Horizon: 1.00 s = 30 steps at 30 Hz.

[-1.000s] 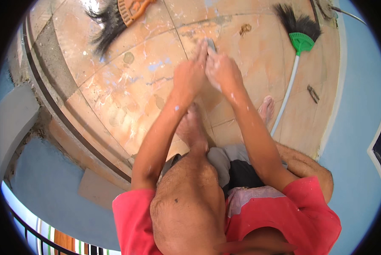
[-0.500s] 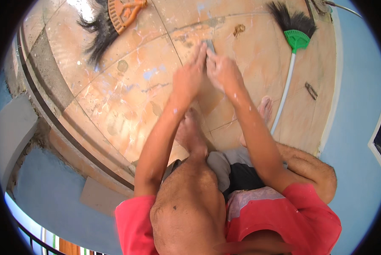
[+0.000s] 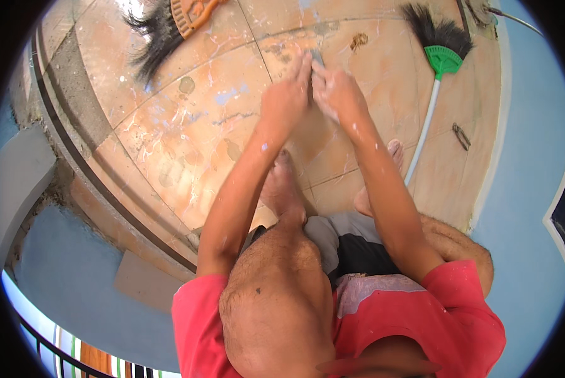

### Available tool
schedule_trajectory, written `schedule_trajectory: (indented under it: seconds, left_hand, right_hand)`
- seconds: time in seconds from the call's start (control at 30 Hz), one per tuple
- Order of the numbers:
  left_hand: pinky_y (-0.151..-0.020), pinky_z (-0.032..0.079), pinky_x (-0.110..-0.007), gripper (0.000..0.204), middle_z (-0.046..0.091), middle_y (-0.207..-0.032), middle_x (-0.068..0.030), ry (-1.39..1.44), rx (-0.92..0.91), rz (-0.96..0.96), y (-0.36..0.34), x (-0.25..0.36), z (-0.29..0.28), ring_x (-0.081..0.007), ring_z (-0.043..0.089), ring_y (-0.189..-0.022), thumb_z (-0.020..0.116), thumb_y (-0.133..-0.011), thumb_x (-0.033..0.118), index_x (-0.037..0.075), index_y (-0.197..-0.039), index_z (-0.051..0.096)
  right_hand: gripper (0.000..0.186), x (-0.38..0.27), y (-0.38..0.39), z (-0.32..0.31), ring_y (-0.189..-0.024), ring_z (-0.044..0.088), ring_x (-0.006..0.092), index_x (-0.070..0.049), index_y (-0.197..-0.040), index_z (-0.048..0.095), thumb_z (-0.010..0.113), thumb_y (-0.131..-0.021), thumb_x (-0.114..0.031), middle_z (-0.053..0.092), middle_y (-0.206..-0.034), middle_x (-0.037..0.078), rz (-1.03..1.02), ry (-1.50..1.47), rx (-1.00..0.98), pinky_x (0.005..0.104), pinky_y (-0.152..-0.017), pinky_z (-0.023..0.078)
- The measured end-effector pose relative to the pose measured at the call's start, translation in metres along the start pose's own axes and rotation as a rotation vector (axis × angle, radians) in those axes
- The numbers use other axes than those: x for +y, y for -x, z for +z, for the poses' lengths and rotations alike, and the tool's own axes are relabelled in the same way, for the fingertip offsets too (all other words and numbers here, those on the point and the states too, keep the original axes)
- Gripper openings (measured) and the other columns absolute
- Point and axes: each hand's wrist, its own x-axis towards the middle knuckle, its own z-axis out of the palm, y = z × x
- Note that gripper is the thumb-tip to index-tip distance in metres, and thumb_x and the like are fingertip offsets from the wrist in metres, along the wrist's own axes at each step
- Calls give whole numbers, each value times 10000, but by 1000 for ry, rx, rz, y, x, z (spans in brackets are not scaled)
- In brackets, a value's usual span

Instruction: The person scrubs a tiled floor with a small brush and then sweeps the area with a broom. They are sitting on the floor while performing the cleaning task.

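In the head view, a small grey flat tool point(image 3: 316, 58) is held against the stained beige tile floor point(image 3: 188, 132), pointing away from me. My left hand point(image 3: 287, 94) has its fingers pressed together on the tool's left side, their tips near its far end. My right hand point(image 3: 340, 96), dusted pale on fingers and wrist, grips the tool from the right with fingers curled round it. Much of the tool is hidden by my hands, so its exact kind is unclear.
An orange broom head point(image 3: 186, 16) lies upper left, a green broom point(image 3: 444, 61) on the right, with pliers point(image 3: 461, 135) nearby. My bare feet point(image 3: 281, 186) are below my hands. A blue wall point(image 3: 521, 138) stands right; a ledge point(image 3: 27, 179) and railing are left.
Both hands and the tool have moved a little farther forward and to the right since half a second ago. The grip looks the same.
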Motion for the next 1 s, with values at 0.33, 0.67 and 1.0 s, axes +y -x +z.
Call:
schedule_trajectory:
  seconds: [0.33,0.67,1.0]
  left_hand:
    - [-620,603,-479,654,315,-1722,-157,83,-138,-200,73,35,2,-423,739,-765,502,-987,73,52,-1626,366]
    - [-618,596,-484,670,359,-1702,-153,26,-159,-250,87,27,-6,-421,744,-784,509,-998,108,75,-1645,337]
    - [-617,595,-462,712,400,-1686,-126,26,-174,-257,104,33,-3,-385,740,-732,536,-969,85,94,-1653,341]
  right_hand:
    - [492,13,64,39,-871,719,488,-89,-1429,644,599,-962,-239,739,-927,279,-38,58,-38,576,-800,579]
    - [501,13,67,58,-799,718,482,-84,-1448,619,605,-967,-223,728,-858,275,-149,45,9,585,-745,579]
    - [465,32,92,76,-747,706,480,-117,-1424,662,608,-975,-225,712,-819,278,-148,5,48,581,-697,572]
